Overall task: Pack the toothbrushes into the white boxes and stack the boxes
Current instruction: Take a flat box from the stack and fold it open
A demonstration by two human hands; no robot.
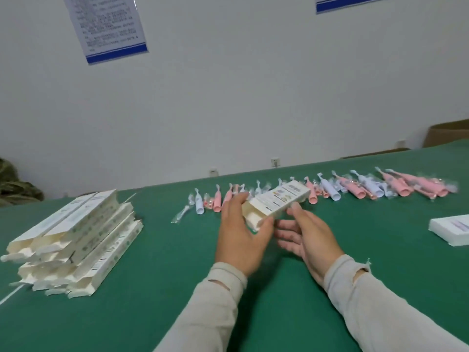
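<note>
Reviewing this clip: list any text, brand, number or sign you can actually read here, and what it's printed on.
None is readable.
Wall notice, blue-bordered: lines of print, too blurred.
Second notice, cut off at the top edge: blurred.
Held white box: printed panel with small pictures, illegible.
Stacked white boxes: side printing too small.
Flat white stack: faint print, unreadable.

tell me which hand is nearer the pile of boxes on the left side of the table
Left. The left hand grips the near end of the white box at mid-table, on the side toward the pile of boxes. The right hand holds that box from its far side, farther from the pile.
</note>
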